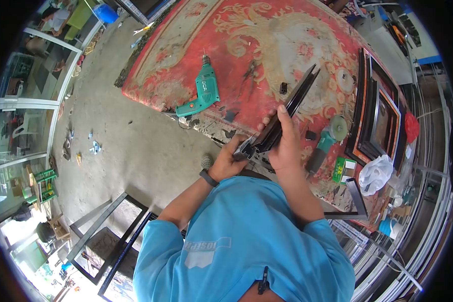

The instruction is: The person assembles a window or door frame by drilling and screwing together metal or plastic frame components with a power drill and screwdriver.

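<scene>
Both of my hands hold a bundle of dark metal profiles point(299, 93) that slants from near my waist up to the right over the red patterned carpet point(186, 55) on the work table. My left hand point(230, 157), with a dark band on the wrist, grips the lower end, where cut ends and a lighter piece show. My right hand point(285, 141) is wrapped round the middle, thumb on top, fingertips showing on the far side. A green drill point(205, 90) lies on the carpet to the left. A green angle grinder point(324, 146) lies to the right of my right hand.
Dark frames point(380, 110) stack at the table's right, near a white plastic bag point(376, 174) and a green box point(344, 169). A black corner piece point(357, 200) lies at the near right edge. More frames point(93, 236) stand on the floor at lower left; long profiles line the far right.
</scene>
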{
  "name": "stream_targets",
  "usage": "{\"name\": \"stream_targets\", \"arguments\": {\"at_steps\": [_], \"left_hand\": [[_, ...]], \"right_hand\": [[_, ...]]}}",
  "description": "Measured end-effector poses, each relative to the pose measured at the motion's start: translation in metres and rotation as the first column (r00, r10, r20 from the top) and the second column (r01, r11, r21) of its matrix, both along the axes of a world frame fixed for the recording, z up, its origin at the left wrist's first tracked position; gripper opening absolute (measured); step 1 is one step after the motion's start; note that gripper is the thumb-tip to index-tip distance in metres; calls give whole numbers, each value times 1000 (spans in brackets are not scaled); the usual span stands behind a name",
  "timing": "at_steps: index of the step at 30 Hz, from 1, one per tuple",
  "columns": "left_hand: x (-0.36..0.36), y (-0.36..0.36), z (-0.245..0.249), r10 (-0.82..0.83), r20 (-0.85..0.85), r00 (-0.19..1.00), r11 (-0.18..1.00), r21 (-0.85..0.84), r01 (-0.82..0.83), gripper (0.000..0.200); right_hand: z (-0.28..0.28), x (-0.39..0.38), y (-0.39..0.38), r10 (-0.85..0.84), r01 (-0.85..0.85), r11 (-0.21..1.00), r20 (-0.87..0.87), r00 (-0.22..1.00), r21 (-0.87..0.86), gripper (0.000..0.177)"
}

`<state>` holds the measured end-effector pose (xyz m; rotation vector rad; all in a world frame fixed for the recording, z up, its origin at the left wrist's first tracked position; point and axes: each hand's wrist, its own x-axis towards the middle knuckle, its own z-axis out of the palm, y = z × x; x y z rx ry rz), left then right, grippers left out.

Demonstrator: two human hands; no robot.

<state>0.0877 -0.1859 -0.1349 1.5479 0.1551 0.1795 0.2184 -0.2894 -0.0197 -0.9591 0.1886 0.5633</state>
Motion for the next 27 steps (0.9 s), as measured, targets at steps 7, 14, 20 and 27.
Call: {"name": "stream_targets", "arguments": {"at_steps": [7, 14, 20, 27], "left_hand": [[-11, -10, -38, 23, -23, 999, 998, -61, -24, 57], [-17, -12, -58, 49, 21, 999, 998, -48, -48, 47], [-19, -11, -57, 82, 52, 995, 997, -9, -81, 51], [-21, -12, -50, 109, 27, 994, 994, 24, -110, 54]], "right_hand": [[-15, -12, 8, 23, -13, 987, 59, 998, -159, 26], [-43, -20, 1, 89, -85, 988, 27, 996, -132, 33], [-59, -24, -1, 121, -100, 973, 91, 989, -209, 36], [-76, -28, -6, 160, -150, 975, 48, 986, -166, 42]]}}
